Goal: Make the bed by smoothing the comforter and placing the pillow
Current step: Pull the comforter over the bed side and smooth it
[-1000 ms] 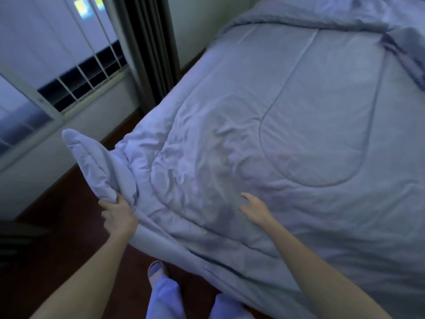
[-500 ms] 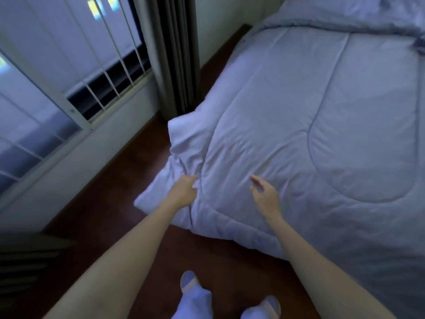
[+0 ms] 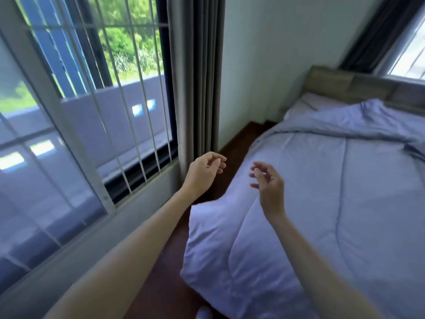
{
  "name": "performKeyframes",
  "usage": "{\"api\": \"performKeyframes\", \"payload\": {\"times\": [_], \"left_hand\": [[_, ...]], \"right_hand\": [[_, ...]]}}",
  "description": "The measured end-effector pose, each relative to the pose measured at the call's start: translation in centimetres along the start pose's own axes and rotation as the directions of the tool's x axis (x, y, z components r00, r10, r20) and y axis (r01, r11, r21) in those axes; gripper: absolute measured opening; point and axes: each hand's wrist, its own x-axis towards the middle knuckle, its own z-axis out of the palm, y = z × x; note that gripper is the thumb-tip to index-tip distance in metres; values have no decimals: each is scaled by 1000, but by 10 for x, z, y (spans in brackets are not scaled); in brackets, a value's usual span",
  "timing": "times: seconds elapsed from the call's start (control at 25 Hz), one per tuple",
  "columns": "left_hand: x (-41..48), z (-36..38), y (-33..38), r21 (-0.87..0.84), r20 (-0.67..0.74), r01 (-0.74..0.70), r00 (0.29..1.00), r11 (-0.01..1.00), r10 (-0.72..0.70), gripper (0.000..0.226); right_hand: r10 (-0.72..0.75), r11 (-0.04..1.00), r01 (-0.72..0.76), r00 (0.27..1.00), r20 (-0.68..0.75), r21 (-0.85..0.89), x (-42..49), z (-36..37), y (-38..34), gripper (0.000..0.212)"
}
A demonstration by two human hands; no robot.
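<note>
A pale blue quilted comforter (image 3: 322,203) covers the bed, and its near left corner hangs over the mattress edge. Its far end lies bunched in a fold (image 3: 358,122) below the wooden headboard (image 3: 349,85). My left hand (image 3: 204,172) is raised in the air above the floor gap left of the bed, fingers loosely curled and holding nothing. Over the comforter's left edge hovers my right hand (image 3: 268,184), fingers apart and empty. No pillow can be made out apart from the bedding.
A barred window (image 3: 96,111) fills the left side, with a grey curtain (image 3: 197,77) hanging beside it. A narrow strip of dark wooden floor (image 3: 170,279) runs between the window wall and the bed. A second window with a dark curtain (image 3: 377,35) stands behind the headboard.
My left hand has let go of the comforter corner, which now lies on the bed. Both hands have lifted off the fabric, and the view has tilted up toward the headboard.
</note>
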Motion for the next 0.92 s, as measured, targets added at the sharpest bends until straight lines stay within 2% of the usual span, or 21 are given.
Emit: {"api": "performKeyframes", "payload": {"times": [0.2, 0.36, 0.52, 0.68, 0.92], "left_hand": [[124, -37, 39, -92, 45, -156, 986, 983, 160, 20], [204, -67, 52, -128, 38, -203, 977, 971, 210, 20], [274, -81, 46, -171, 3, -179, 983, 969, 182, 23], [353, -74, 31, -219, 101, -169, 976, 961, 195, 23], [478, -60, 13, -233, 315, -177, 917, 956, 246, 24]], "right_hand": [[-177, 981, 177, 984, -6, 81, 126, 59, -39, 23], [-218, 970, 220, 976, -28, 101, 207, 101, -46, 27], [-223, 969, 228, 973, -51, 100, 266, 123, -37, 34], [-208, 967, 227, 965, -159, 111, 331, 131, -15, 35], [-153, 979, 193, 915, -373, 72, 418, 142, 26, 27]]}}
